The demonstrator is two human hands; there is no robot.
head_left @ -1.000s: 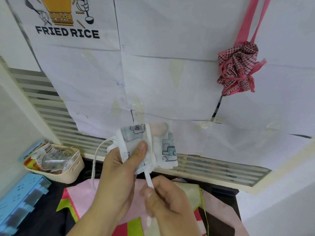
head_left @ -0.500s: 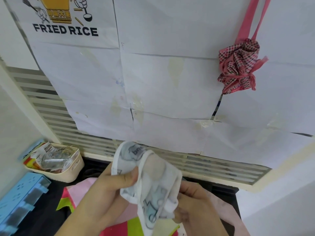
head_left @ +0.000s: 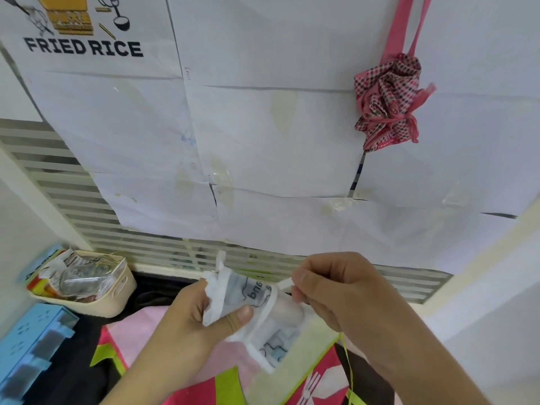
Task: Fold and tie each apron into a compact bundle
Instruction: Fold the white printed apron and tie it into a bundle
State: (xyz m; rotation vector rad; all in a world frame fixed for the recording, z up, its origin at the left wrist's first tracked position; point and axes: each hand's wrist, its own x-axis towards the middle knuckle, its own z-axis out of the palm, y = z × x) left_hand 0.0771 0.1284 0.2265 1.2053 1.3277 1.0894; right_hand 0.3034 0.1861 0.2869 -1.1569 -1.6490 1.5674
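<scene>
A small folded white apron bundle point(head_left: 257, 314), printed with grey-blue line drawings, is held above the desk point(head_left: 152, 290) between two bare hands, in front of a wall papered with white sheets point(head_left: 263, 135). The bundle is gripped by the left hand point(head_left: 190, 325), whose thumb is pressed across its front while the fingers are curled behind it. A narrow white tie point(head_left: 270, 302) is seen wrapped around the middle of the bundle, and its free end is pinched between the thumb and forefinger of the right hand point(head_left: 336, 290), just beside the bundle's upper right edge; that grip is closed tight on the strap. A second strap end is seen sticking up from the bundle's top left corner. Below the hands, a pink, red and lime-green apron point(head_left: 292, 384) is spread on the dark desk. A red-and-white checked apron bundle point(head_left: 385, 103) is hung on the wall at upper right by pink straps. At left, a cream basket point(head_left: 117, 293) filled with packets is set beside a blue plastic tray point(head_left: 32, 343), and a "FRIED RICE" poster point(head_left: 84, 48) is fixed at upper left.
</scene>
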